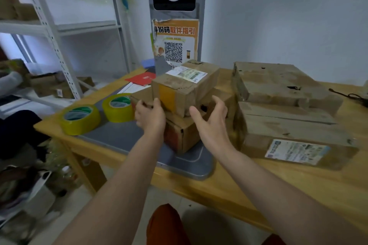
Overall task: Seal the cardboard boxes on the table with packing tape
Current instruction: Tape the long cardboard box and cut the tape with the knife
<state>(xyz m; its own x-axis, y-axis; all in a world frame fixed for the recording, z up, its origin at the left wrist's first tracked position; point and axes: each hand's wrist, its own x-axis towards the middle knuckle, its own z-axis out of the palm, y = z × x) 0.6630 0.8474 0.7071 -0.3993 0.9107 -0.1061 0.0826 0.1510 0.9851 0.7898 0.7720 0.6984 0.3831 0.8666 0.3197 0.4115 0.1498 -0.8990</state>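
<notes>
Cardboard is what both hands are closing in on: a small box [185, 87] sits on top of a lower box [182, 135] at the centre of the grey mat [123, 137]. The left hand [150, 114] curls its fingers over the small box's near-left corner, by a yellow tape strip [166, 95]. The right hand [211, 117] is spread, thumb out, near the right side at about 3 o'clock; contact cannot be judged. Two tape rolls [119, 107] lie at 9 o'clock of the boxes. To do this well, the person should probably clamp opposite sides squarely and lift level, keeping the flaps flush for taping.
</notes>
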